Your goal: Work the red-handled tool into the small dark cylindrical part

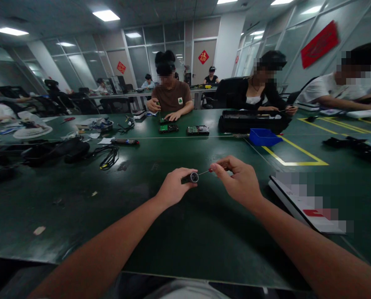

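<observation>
Above the green table, my left hand (174, 187) is wrapped round a short black cylinder (186, 179). Its round end, with a pale ring, faces me and to the right. Between the fingers of my right hand (238, 180) is a screwdriver (204, 172), with a thin metal shaft and a reddish handle mostly covered by the hand. The shaft points left and its tip reaches the cylinder's round end; whether it touches is too small to tell.
A white book-like object (306, 207) lies right of my arm. Farther off are a blue bin (264, 137), a long black casing (254, 122), green circuit boards (198, 130), an electric screwdriver (125, 141) and coiled black cable (109, 157). A person in brown (174, 97) works opposite.
</observation>
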### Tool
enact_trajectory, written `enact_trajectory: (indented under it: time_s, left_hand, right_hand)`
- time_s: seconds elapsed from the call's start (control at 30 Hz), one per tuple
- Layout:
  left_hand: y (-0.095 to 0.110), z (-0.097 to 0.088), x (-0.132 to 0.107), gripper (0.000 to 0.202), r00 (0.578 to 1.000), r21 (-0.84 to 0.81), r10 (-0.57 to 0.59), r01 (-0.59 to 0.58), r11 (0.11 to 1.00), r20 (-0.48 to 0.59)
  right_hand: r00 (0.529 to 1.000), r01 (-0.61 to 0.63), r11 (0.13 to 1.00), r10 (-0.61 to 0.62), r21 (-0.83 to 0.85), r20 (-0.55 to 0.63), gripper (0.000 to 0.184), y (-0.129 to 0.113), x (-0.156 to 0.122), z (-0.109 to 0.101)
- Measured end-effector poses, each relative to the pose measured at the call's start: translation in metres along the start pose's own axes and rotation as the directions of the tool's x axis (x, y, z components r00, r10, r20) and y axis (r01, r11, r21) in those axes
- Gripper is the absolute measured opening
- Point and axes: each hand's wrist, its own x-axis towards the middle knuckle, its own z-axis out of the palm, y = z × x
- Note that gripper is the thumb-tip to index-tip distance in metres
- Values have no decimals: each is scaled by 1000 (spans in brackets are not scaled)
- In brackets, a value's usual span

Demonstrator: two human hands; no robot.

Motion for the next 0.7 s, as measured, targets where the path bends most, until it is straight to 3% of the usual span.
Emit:
enact_trajectory:
  time_s: [0.17, 0.37, 0.5, 0.7]
  left_hand:
    - [-1, -1, 1, 40, 1000, 21, -9, 9, 1000, -17]
    - [-1, -2, 1, 40, 1000, 55, -7, 8, 998, -31]
    - [-3, -1, 1, 42, 1000, 72, -5, 6, 997, -16]
    - [-5, -1, 1, 40, 1000, 86, -14, 15, 996, -17]
  right_hand:
    - [988, 140, 990, -139, -3, 74, 15, 2, -1, -1]
    - [992, 36, 996, -27, -77, 120, 33, 2, 0, -1]
    - [993, 45, 997, -38, -63, 111, 23, 1, 0, 1]
    - [974, 46, 998, -36, -41, 222, 22, -4, -1, -1]
